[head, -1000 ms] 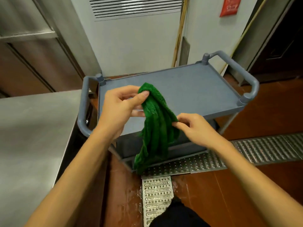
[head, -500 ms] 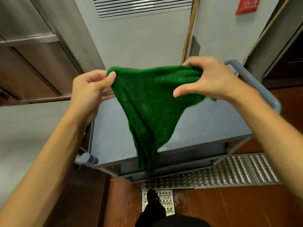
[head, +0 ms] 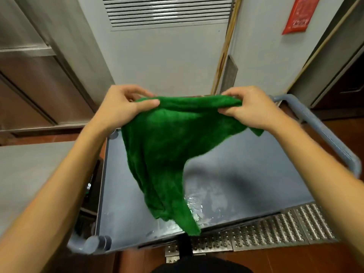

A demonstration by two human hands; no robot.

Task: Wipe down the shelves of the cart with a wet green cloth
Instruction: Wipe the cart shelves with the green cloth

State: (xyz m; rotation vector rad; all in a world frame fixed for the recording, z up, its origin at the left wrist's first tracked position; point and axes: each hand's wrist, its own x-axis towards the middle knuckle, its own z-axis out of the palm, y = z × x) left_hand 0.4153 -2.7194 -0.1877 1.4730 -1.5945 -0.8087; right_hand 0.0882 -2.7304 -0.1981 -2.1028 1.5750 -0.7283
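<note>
A green cloth (head: 167,146) hangs spread out in the air above the grey cart's top shelf (head: 246,170). My left hand (head: 122,107) pinches its upper left corner between thumb and fingers. My right hand (head: 250,107) pinches the upper right edge. The cloth's lower tip dangles near the shelf's front edge. A wet patch shines on the shelf (head: 199,201) just right of the hanging tip. The lower shelves are hidden under the top one.
The cart's grey handle (head: 323,134) runs along its right side, a second handle end (head: 88,243) at the front left. A steel counter (head: 29,174) stands on the left. A metal floor grate (head: 275,229) lies in front on red-brown floor. Wall and door are behind.
Both hands have stretched the cloth wider along its top edge and lowered it a little over the shelf. The view has moved closer over the cart.
</note>
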